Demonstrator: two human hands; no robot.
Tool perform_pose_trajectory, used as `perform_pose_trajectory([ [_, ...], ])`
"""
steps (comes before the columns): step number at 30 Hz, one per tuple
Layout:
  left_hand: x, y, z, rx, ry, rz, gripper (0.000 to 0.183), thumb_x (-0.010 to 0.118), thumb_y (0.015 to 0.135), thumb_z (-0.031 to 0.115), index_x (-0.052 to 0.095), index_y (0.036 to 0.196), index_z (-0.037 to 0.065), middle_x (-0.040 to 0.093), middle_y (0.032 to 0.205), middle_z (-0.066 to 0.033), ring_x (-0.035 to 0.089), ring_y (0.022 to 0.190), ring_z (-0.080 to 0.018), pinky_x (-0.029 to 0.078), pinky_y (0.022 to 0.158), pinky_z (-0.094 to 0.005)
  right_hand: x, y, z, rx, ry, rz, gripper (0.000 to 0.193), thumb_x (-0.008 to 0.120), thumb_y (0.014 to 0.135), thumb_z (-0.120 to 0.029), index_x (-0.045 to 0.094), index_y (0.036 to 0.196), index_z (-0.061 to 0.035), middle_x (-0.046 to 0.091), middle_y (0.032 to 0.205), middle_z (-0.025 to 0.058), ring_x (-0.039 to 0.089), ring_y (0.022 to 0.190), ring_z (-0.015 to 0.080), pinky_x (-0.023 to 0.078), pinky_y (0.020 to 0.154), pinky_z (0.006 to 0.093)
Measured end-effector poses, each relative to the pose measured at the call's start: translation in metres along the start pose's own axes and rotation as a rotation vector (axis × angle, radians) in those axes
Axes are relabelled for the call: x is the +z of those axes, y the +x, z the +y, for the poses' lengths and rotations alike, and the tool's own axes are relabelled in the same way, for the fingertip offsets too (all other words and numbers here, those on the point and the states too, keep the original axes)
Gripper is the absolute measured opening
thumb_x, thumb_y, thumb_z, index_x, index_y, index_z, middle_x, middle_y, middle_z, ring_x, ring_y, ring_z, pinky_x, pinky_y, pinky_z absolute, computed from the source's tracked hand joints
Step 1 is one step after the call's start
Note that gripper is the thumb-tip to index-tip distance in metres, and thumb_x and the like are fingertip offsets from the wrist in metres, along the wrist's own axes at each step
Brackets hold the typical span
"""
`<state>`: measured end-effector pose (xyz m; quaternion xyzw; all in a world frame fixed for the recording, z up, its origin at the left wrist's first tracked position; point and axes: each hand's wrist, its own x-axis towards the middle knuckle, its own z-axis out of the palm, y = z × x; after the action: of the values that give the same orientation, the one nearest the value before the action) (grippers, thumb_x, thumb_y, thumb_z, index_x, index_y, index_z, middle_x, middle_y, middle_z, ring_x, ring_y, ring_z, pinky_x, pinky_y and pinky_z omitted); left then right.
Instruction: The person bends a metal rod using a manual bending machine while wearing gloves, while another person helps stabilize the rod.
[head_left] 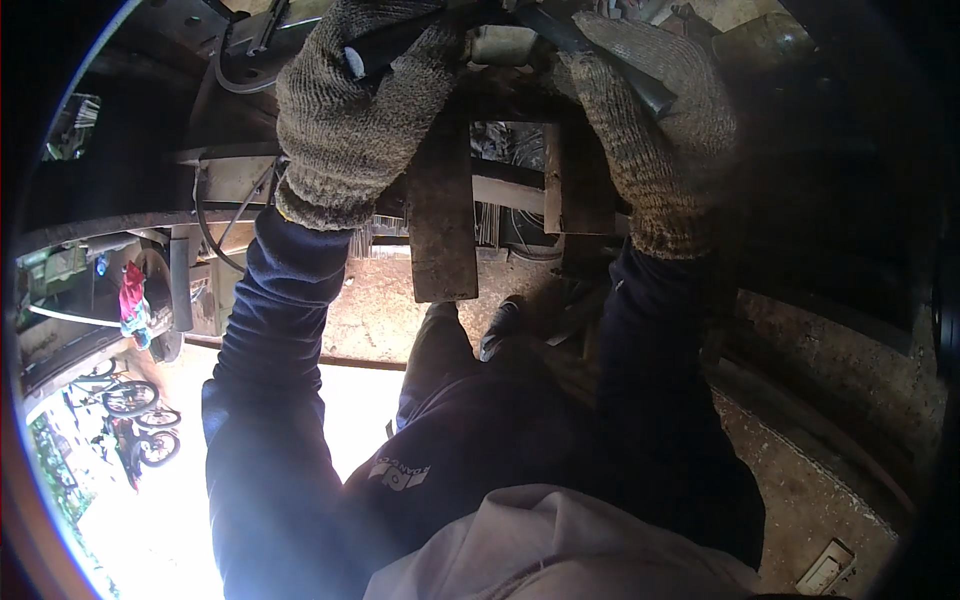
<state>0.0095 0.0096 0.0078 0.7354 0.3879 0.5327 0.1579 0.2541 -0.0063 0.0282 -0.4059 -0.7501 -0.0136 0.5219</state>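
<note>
Both my hands wear thick grey-brown knitted gloves and are raised to the top of the view. My left hand is wrapped round a dark bar with a pale round end. My right hand is closed round another dark bar, which slants down to the right. The two bars run inward toward each other, and a worn, light metal block sits between them. Shadow and the frame's upper edge hide how the bars join it. Below, between my wrists, extend a long flat dark piece and a shorter one.
A thin dark cable loops beside my left wrist. Farther left hangs a red and blue cloth, with bicycles in bright light outside. A long dark beam runs along the right. My shoe stands on the dirt-coloured floor.
</note>
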Motion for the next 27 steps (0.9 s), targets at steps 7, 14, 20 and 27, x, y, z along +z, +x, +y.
perform_pose_trajectory([
  [7, 0.001, -0.004, 0.0, -0.039, -0.106, 0.008, 0.035, 0.071, 0.093, 0.006, 0.066, 0.127, 0.0, 0.073, 0.12, -0.0136, 0.07, 0.109, -0.0201, 0.054, 0.097, -0.032, -0.003, -0.005, 0.01, 0.092, -0.077, -0.299, 0.04, 0.06, 0.097, -0.015, 0.048, 0.133, -0.0011, 0.053, 0.134, 0.0164, 0.055, 0.123, 0.0272, 0.045, 0.105, 0.0372],
  [14, 0.003, 0.0, 0.004, -0.046, -0.112, 0.016, 0.032, 0.071, 0.093, 0.006, 0.067, 0.125, 0.0, 0.073, 0.117, -0.0116, 0.07, 0.105, -0.0177, 0.054, 0.094, -0.0305, 0.006, -0.066, 0.101, 0.503, 1.146, -0.311, 0.048, 0.044, 0.11, -0.016, 0.033, 0.15, 0.0061, 0.043, 0.152, 0.0227, 0.049, 0.138, 0.0296, 0.042, 0.118, 0.0359],
  [20, -0.003, -0.004, 0.001, -0.028, -0.042, 0.024, 0.032, 0.071, 0.093, 0.007, 0.068, 0.124, 0.001, 0.074, 0.117, -0.0121, 0.07, 0.105, -0.0191, 0.054, 0.095, -0.0313, 0.009, -0.026, 0.049, 0.22, 0.705, -0.252, 0.038, 0.05, 0.106, -0.009, 0.049, 0.137, 0.0123, 0.06, 0.135, 0.0259, 0.063, 0.123, 0.0315, 0.054, 0.107, 0.0373],
  [27, 0.0, 0.0, 0.008, -0.059, 0.001, 0.009, 0.033, 0.072, 0.092, 0.007, 0.068, 0.124, 0.001, 0.074, 0.117, -0.0128, 0.071, 0.106, -0.02, 0.054, 0.096, -0.0319, 0.007, -0.029, 0.043, 0.173, 0.573, -0.236, 0.037, 0.049, 0.106, -0.008, 0.049, 0.137, 0.0127, 0.06, 0.134, 0.0261, 0.063, 0.123, 0.0316, 0.056, 0.104, 0.0368],
])
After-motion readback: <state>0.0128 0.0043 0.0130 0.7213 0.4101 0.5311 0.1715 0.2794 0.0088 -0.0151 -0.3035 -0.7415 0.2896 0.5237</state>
